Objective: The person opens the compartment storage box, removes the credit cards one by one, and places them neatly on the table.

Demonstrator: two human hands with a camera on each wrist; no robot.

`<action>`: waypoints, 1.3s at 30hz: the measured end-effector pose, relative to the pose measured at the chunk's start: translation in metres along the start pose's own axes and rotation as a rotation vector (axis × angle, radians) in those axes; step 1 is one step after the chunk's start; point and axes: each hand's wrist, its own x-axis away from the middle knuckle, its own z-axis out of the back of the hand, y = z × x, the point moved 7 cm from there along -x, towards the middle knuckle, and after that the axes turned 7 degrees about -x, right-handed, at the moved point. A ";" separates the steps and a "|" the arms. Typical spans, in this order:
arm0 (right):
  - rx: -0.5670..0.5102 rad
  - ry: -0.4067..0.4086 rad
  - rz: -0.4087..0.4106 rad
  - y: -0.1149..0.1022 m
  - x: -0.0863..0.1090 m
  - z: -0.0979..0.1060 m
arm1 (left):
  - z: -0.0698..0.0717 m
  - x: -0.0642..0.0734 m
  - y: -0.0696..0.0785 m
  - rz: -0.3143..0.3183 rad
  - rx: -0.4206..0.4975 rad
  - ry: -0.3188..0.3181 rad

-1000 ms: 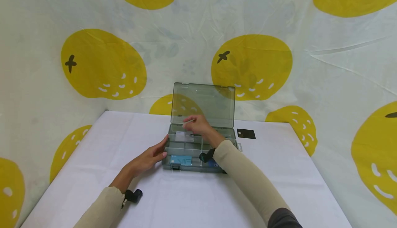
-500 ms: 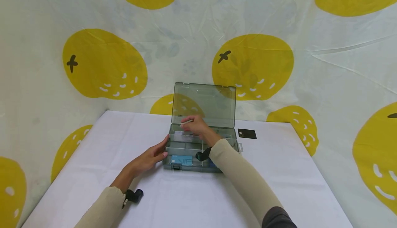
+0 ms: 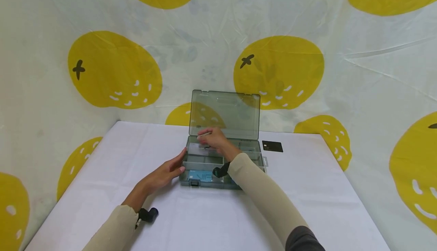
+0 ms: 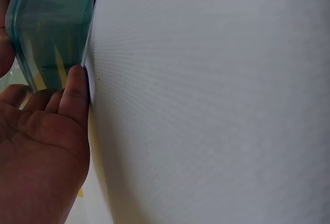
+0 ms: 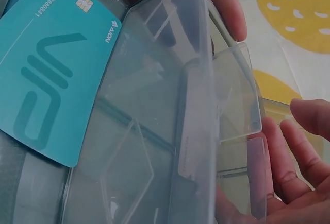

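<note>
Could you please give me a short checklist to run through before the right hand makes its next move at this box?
1. Lid open: ok, it stands raised at the back of the box.
2. Box steadied: ok, the left hand touches its left end.
3. Blue card inside: ok, it is in the front row, on the left.
4. Black card inside: not ok, it lies on the table to the right of the box.
5. Right hand empty: cannot tell, its fingertips are over the rear row but any grip is unclear.
</note>
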 end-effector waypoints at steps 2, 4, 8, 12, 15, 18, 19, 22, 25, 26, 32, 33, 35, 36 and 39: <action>-0.004 0.011 0.005 0.000 0.000 0.001 | 0.000 0.000 0.001 -0.003 0.002 0.001; -0.015 0.024 0.012 -0.001 0.000 0.002 | 0.000 0.000 0.001 -0.004 0.006 0.001; -0.044 0.065 0.046 -0.003 0.003 0.006 | 0.000 0.001 0.001 -0.006 0.010 0.002; -0.080 0.098 0.088 -0.006 0.005 0.009 | 0.000 0.002 0.001 -0.010 -0.001 0.005; -0.115 0.106 0.091 -0.005 0.005 0.009 | 0.000 0.002 0.001 -0.011 -0.002 0.002; -0.142 0.113 0.088 -0.004 0.005 0.009 | 0.000 0.001 0.002 -0.016 -0.002 0.000; -0.148 0.117 0.088 -0.003 0.005 0.009 | 0.000 0.002 0.002 -0.020 -0.008 0.001; -0.163 0.127 0.089 -0.004 0.006 0.008 | 0.000 0.001 0.003 -0.019 -0.016 0.002; -0.184 0.125 0.085 -0.004 0.008 0.007 | 0.000 0.001 0.002 -0.007 -0.014 0.003; -0.185 0.122 0.080 -0.004 0.009 0.007 | 0.000 0.001 0.002 -0.002 -0.010 0.002; -0.127 0.104 0.053 -0.002 0.009 0.006 | 0.000 0.000 0.000 -0.003 -0.005 -0.002; -0.118 0.101 0.050 -0.002 0.009 0.006 | 0.000 0.000 0.000 -0.005 -0.003 -0.004; -0.109 0.095 0.046 -0.001 0.008 0.005 | 0.000 0.000 -0.001 -0.006 -0.001 -0.005; -0.105 0.092 0.046 -0.001 0.008 0.005 | 0.000 0.000 -0.001 -0.007 0.001 -0.006; -0.095 0.087 0.045 0.000 0.009 0.006 | 0.000 0.000 -0.001 -0.003 0.003 -0.007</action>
